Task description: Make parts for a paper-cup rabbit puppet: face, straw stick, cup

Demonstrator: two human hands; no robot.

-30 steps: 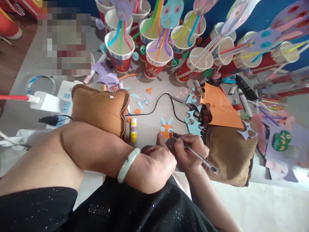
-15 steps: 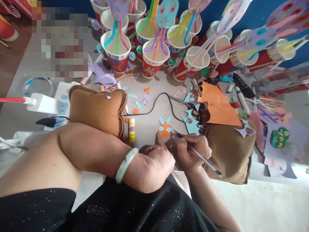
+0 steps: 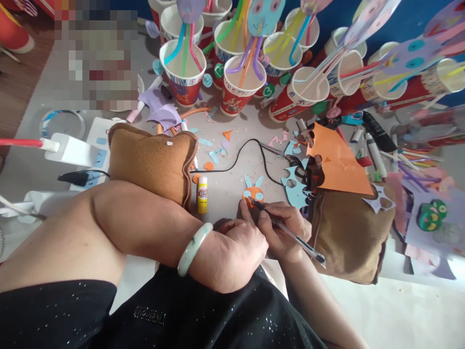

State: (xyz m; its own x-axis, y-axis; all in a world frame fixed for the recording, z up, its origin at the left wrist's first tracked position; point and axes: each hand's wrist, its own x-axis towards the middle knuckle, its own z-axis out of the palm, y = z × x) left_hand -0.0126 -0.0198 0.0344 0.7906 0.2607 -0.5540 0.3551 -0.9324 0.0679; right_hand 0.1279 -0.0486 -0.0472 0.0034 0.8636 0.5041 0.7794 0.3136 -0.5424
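A small round orange paper face (image 3: 256, 189) with light-blue ears and eyes lies flat on the table. My left hand (image 3: 247, 240) rests at its lower left edge, the index fingertip pressed on the paper and the other fingers curled under. In my right hand (image 3: 286, 230) is a clear-barrelled pen (image 3: 300, 241) with a dark grip, pinched in a writing hold. Its tip is at the left blue eye; whether it touches the paper I cannot tell. The face's lower part is partly hidden by fingers and pen. Left of the hands stands or lies a yellow glue stick (image 3: 202, 196).
Brown cushions flank the hands, left (image 3: 150, 162) and right (image 3: 350, 237). Red paper cups (image 3: 241, 97) with straws and paper faces line the back. Orange cut paper (image 3: 337, 160), blue offcuts (image 3: 295, 186) and a black cord (image 3: 238, 157) lie nearby. A power strip (image 3: 98, 150) is far left.
My right hand has moved left with the pen, bringing its tip from beside the right edge of the face to the left eye. My left fingertip stays on the paper; the view has shifted slightly.
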